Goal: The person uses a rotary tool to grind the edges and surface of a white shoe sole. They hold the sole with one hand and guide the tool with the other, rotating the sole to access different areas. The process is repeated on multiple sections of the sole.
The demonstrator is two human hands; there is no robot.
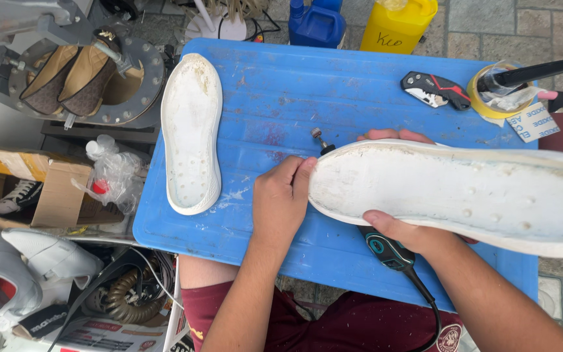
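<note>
The blue plastic tabletop (pixel 281 104) lies beneath both hands. Above it the large white rubber shoe sole (pixel 451 192) is held tilted, inner face up. The right hand (pixel 405 228) wraps it from below, thumb on the near rim and fingertips over the far rim; the left hand (pixel 281 199) is closed on its rounded end. Left of that grip, well apart, a second white rubber sole (pixel 191 133) lies flat. Under the held sole, beside the right hand, rests a black corded rotary tool (pixel 386 251), its metal bit (pixel 319 138) poking out just beyond the left fingertips.
</note>
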